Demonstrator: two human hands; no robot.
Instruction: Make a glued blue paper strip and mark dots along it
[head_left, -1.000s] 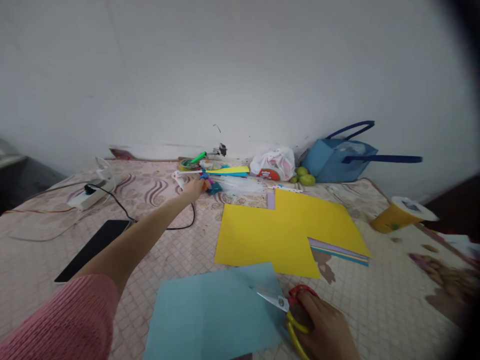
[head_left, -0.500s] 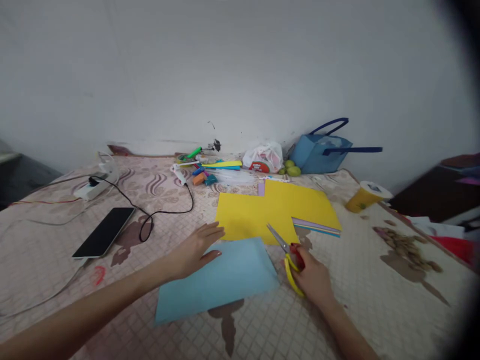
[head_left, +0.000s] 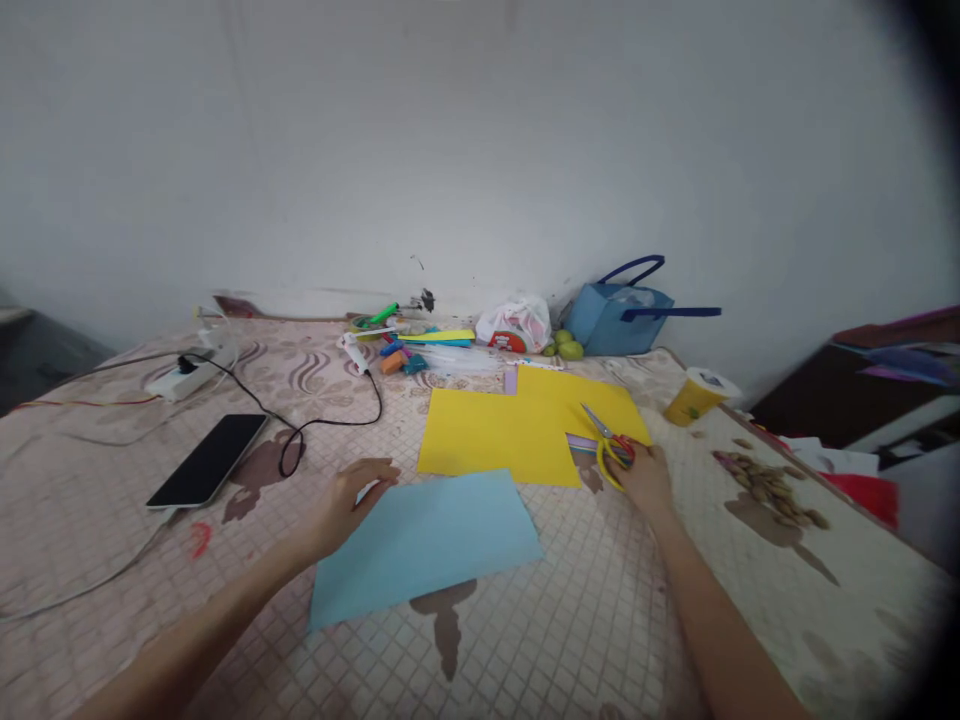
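A light blue sheet of paper [head_left: 435,550] lies slantwise on the patterned tablecloth in front of me. My left hand [head_left: 352,505] is by its upper left edge, fingers slightly curled with a gap to the thumb and nothing held. Off to the right, my right hand [head_left: 643,475] grips yellow-and-red-handled scissors [head_left: 611,446] by the handles. Their blades point up and left, over yellow paper. One yellow sheet [head_left: 487,435] lies just beyond the blue one. Another yellow sheet [head_left: 555,390] tops a stack with purple and blue edges.
On the left are a tablet [head_left: 210,460], a power strip [head_left: 191,375] and cables. A glue gun [head_left: 354,352], clay-like blocks [head_left: 394,361], a plastic bag [head_left: 515,325], green fruit [head_left: 568,347] and a blue bag [head_left: 611,320] line the back. Rightward stand a yellow canister [head_left: 694,400] and peanuts [head_left: 772,488].
My right hand has carried the scissors right and farther away, over the yellow stack. The left hand has drawn back left from over the blue paper, its fingers curling.
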